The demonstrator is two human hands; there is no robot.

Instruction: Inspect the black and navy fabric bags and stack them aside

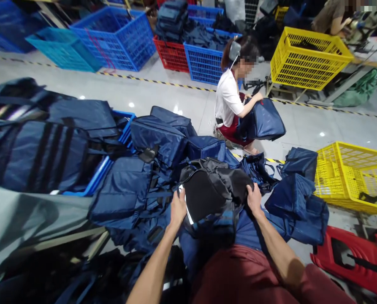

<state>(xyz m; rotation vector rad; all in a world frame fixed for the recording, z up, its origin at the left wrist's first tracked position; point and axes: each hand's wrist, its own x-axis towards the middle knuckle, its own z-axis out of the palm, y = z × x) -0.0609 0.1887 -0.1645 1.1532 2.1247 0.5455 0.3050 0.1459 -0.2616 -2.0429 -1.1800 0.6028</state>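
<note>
A black and dark grey backpack (pixel 204 192) with blue on its lower side rests across my lap. My left hand (pixel 178 207) grips its left edge, where a white strip shows beside the fingers. On the opposite side, my right hand (pixel 254 196) is closed on the bag's dark fabric, thumb on top. Navy blue bags lie heaped around it: one boxy bag (pixel 121 190) to the left, another (pixel 159 137) beyond it, and a further one (pixel 289 196) to the right of my right hand.
A person (pixel 231 99) in a white top crouches ahead, holding a navy bag (pixel 267 118). A yellow crate (pixel 343 177) and a red plastic stool (pixel 349 257) stand at right. Bags overfill a blue crate (pixel 96 177) at left. More crates line the far side, including a yellow crate (pixel 308 59).
</note>
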